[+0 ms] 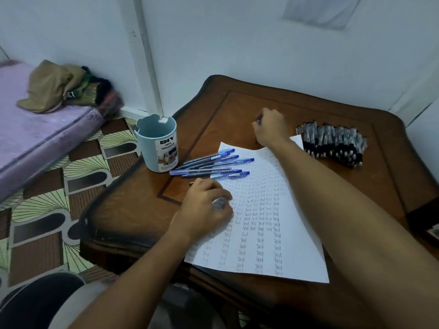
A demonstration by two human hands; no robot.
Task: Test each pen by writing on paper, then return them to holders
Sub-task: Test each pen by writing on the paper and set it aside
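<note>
Lying across the near half of the wooden table (pixel 308 108), the sheet of paper (pixel 292 233) is filled with columns of the word "Test", its near corner reaching toward the table's near edge. The left hand (pixel 204 210) rests on the paper's left edge with fingers curled around a pen (pixel 219 203), whose barrel shows blurred between the fingers and whose tip pokes out past the knuckles. Just beyond that hand, a loose cluster of blue pens (pixel 211 165) lies partly on the paper's far-left corner and partly on the bare wood. Beside them, at the table's left edge, stands a pale blue desk organizer cup (pixel 158 148). The right hand (pixel 269 128) is clenched past the paper's far edge, something small and blue at its fingertips; what it grips I cannot tell. Near the right edge lies a bundle of black pens (pixel 332 144).
</note>
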